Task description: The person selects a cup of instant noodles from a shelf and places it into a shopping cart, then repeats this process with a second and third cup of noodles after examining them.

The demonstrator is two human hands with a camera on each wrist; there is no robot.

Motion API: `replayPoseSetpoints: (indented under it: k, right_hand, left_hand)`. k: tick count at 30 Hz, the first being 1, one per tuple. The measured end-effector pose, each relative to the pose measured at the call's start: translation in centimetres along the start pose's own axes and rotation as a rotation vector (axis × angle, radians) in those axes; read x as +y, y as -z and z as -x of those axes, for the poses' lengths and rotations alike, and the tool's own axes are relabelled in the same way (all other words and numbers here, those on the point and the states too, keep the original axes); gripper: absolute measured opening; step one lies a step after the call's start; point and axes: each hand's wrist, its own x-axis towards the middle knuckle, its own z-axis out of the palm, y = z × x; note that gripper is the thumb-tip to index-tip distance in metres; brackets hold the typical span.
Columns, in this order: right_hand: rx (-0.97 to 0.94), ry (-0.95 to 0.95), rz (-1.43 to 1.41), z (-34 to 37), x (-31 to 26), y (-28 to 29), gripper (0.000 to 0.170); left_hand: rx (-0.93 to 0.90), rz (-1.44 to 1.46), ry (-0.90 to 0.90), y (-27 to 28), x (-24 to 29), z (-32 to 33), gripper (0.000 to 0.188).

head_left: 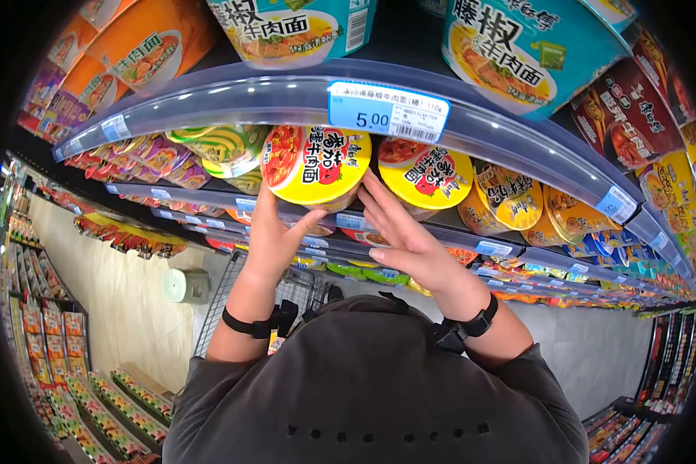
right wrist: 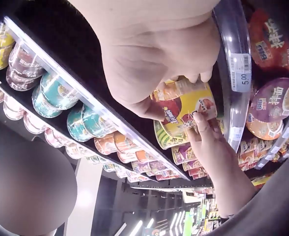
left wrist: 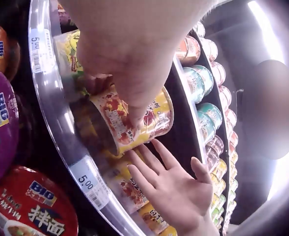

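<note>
A tomato beef instant noodle cup with a yellow lid is at the shelf front, its lid facing me. My left hand grips its left side; in the right wrist view the left thumb lies on the printed wall of the noodle cup. My right hand is at the cup's right side with fingers extended. In the left wrist view the right hand shows its palm, fingertips at the edge of the noodle cup. A second yellow-lidded noodle cup stands right beside it.
A clear shelf rail with a price label curves just above the cup. Teal noodle buckets stand on the shelf over it. Green-patterned cups are to the left, orange-yellow cups to the right. A wire cart stands below.
</note>
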Motion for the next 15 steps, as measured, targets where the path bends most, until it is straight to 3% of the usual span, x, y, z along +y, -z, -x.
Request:
replayPoseSetpoints:
  k: [4,15]
  right_hand:
    - [0.034,-0.01,-0.001,-0.3,0.8,0.4,0.098]
    - [0.073,-0.101,-0.08,0.0,0.8,0.3,0.097]
  left_hand:
    - [-0.046,0.041,0.013,-0.5,-1.0,-1.2,0.082]
    - [-0.124,-0.289,-0.074,-0.5,-0.3,-1.5,0.087]
